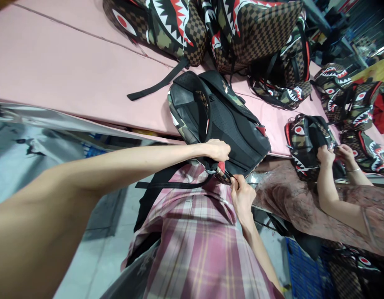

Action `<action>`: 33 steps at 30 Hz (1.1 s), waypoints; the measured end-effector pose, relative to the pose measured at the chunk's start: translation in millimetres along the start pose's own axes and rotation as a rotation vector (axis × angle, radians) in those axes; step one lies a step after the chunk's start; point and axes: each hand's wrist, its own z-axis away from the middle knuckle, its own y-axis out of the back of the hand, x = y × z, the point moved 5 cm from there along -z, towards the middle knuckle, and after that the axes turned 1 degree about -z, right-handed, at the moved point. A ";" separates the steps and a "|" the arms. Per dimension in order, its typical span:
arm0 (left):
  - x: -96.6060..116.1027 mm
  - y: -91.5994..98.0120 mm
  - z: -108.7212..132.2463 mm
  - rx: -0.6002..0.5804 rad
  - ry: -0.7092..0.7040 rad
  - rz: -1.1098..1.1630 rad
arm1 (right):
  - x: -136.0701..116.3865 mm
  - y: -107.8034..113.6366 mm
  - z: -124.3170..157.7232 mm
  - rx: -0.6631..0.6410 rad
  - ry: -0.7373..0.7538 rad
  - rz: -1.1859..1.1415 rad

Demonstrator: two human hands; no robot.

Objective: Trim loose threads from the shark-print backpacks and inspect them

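The black backpack (pixel 216 120) lay back panel up at the near edge of the pink tabletop (pixel 55 62), its bottom end hanging over the edge toward the person's plaid shirt (pixel 194 249). The left hand (pixel 217 149) was curled shut over that bottom edge, pinning the bag in place. The right hand (pixel 241 195), just below it, was closed to a pinch, thumb and forefinger nipping a thin black strap (pixel 179 185) where it met the bag's lower corner; the rest of the strap drooped in a loop across the shirt. Whether the red-and-white bit between the two hands was part of the bag's print or a small tool could not be told. The work looked to be at a fine stage, with the strap end at the lower corner being handled or checked. Any further move there would call for a firm left-hand hold, so the overhanging bag did not slide off, and for a small, controlled pinch. More shark-print backpacks (pixel 179 25) were piled at the far side. To the right, a co-worker's hands (pixel 325 155) rested on another backpack (pixel 304 141).
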 end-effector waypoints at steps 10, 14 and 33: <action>1.4 3.6 2.7 0.020 0.004 0.005 | -3.6 3.3 0.3 0.099 0.114 0.016; 2.1 7.3 4.2 0.031 0.006 0.007 | -3.0 8.1 -5.8 0.061 0.141 0.065; -5.1 6.9 4.9 0.055 0.024 -0.002 | -0.2 0.0 -14.3 0.043 0.245 -0.146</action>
